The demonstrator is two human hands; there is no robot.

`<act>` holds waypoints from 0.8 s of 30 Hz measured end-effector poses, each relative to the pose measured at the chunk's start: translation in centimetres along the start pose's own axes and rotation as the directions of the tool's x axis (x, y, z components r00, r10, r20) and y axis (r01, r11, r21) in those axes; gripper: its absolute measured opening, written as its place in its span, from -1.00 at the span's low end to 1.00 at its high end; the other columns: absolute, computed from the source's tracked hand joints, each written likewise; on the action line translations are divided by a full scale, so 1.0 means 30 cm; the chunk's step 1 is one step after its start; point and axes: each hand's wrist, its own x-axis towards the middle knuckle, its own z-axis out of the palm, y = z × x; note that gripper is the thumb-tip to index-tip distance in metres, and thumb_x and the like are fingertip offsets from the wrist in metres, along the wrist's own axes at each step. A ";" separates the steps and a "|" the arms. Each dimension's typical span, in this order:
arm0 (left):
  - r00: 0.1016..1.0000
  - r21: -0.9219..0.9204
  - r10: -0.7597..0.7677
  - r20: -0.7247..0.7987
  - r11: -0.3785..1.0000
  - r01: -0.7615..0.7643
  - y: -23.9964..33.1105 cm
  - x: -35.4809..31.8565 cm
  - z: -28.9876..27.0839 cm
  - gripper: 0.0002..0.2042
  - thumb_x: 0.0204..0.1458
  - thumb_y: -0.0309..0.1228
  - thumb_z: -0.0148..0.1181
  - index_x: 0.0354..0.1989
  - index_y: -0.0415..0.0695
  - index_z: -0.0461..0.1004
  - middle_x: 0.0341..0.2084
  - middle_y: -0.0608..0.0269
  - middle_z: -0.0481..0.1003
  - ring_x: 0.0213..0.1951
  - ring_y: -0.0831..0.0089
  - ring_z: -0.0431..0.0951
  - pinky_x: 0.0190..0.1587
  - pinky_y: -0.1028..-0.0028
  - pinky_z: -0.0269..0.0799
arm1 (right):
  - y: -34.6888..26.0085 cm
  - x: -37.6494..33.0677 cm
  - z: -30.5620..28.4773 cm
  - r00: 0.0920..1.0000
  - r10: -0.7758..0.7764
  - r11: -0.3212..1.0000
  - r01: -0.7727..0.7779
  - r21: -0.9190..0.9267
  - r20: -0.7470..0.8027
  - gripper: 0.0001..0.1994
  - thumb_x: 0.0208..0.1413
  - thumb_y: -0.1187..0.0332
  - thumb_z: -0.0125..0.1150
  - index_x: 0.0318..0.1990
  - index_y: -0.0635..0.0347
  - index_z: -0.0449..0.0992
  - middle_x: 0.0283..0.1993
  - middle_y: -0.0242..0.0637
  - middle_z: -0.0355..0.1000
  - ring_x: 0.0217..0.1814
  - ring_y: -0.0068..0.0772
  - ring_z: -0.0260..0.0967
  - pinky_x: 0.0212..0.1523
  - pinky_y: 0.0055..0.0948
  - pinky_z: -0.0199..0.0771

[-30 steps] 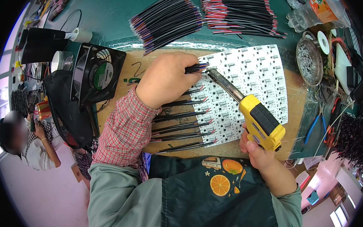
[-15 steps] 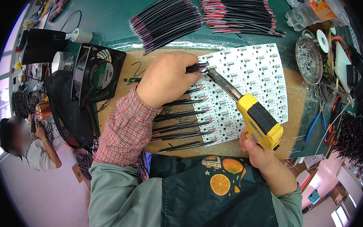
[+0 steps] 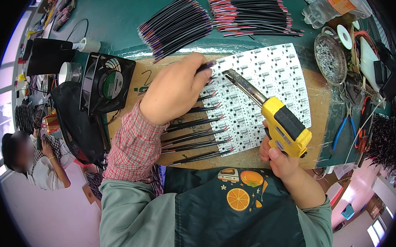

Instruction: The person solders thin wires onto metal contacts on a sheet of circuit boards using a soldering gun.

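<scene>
The left hand has its fingers pinched shut on the end of a black wire, holding it down at the left edge of the white circuit panel, which lies flat on the brown board in the middle of the tabletop. The right hand is wrapped tightly around the grip of a yellow soldering gun, whose metal tip sits just beside the pinched wire end. Below the left hand, a row of black wires lies with their ends on the panel's left edge.

At the top right a clear plastic bottle with an orange and green label lies on its side, partly cut off by the rim. Two fanned bundles of black wires with red ends rest on the green tabletop above the board. A black fan stands left of the board.

The contact between tip and panel is too small to make out, and the left palm hides the wire's length beneath it.
</scene>
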 end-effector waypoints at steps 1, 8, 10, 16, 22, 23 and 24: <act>1.000 0.001 0.003 0.002 1.000 -0.003 0.010 -0.002 -0.007 -0.81 0.08 -0.38 0.16 -0.30 -0.28 0.43 -0.46 -0.07 0.49 -0.36 -0.05 0.51 -0.30 0.16 0.40 | -0.001 0.000 0.000 1.000 0.014 1.000 -0.014 0.015 0.005 -0.28 0.03 0.17 0.30 0.27 0.34 0.13 -0.45 -0.37 0.20 -0.51 -0.59 0.10 -0.50 -0.56 0.18; 0.892 0.114 0.273 -0.360 0.962 -0.249 0.066 -0.055 -0.056 -0.84 -0.02 -0.56 0.23 -0.23 -0.19 0.51 -0.43 0.11 0.49 -0.35 0.17 0.52 -0.30 0.33 0.43 | 0.004 -0.005 0.003 1.000 -0.001 1.000 0.001 0.024 -0.020 -0.27 0.03 0.16 0.32 0.27 0.33 0.14 -0.46 -0.37 0.20 -0.51 -0.59 0.10 -0.50 -0.57 0.17; 0.935 0.078 0.231 -0.270 0.973 -0.218 0.053 -0.067 -0.017 -0.83 -0.04 -0.55 0.25 -0.24 -0.18 0.51 -0.41 0.11 0.51 -0.34 0.16 0.52 -0.29 0.33 0.44 | 0.007 -0.011 -0.003 1.000 -0.007 0.999 0.007 -0.033 0.001 -0.27 0.02 0.15 0.34 0.27 0.33 0.15 -0.45 -0.38 0.21 -0.52 -0.60 0.10 -0.50 -0.57 0.17; 0.998 -0.027 0.016 -0.061 0.999 -0.018 0.011 -0.070 0.040 -0.88 -0.05 -0.44 0.26 -0.36 -0.20 0.52 -0.40 0.04 0.53 -0.33 0.05 0.54 -0.27 0.24 0.45 | 0.011 -0.048 -0.008 1.000 -0.006 0.999 0.006 -0.033 0.015 -0.27 0.02 0.16 0.34 0.27 0.32 0.16 -0.45 -0.38 0.22 -0.51 -0.59 0.11 -0.51 -0.57 0.18; 0.996 0.027 0.060 -0.066 0.998 -0.058 -0.009 -0.059 0.083 -0.88 -0.04 -0.40 0.23 -0.41 -0.20 0.53 -0.44 0.06 0.53 -0.33 0.06 0.54 -0.27 0.21 0.45 | -0.017 -0.059 0.004 1.000 0.012 1.000 -0.012 0.027 0.009 -0.76 0.07 0.44 0.24 -0.11 0.25 0.43 -0.41 -0.40 0.39 -0.44 -0.57 0.30 -0.41 -0.51 0.32; 0.996 0.027 0.058 -0.066 0.998 -0.056 -0.008 -0.060 0.083 -0.88 -0.04 -0.40 0.23 -0.41 -0.20 0.53 -0.44 0.06 0.53 -0.33 0.06 0.54 -0.27 0.21 0.45 | -0.014 -0.058 0.000 1.000 0.014 1.000 -0.014 0.027 0.010 -0.76 0.07 0.44 0.24 -0.11 0.25 0.43 -0.41 -0.40 0.39 -0.44 -0.57 0.30 -0.41 -0.51 0.32; 0.996 0.025 0.052 -0.066 0.998 -0.050 -0.007 -0.060 0.082 -0.88 -0.04 -0.40 0.23 -0.41 -0.20 0.53 -0.44 0.06 0.53 -0.33 0.05 0.54 -0.27 0.21 0.45 | -0.008 -0.058 -0.007 1.000 0.018 1.000 -0.018 -0.013 0.023 -0.72 0.06 0.45 0.24 -0.06 0.26 0.42 -0.40 -0.40 0.39 -0.43 -0.58 0.30 -0.40 -0.52 0.33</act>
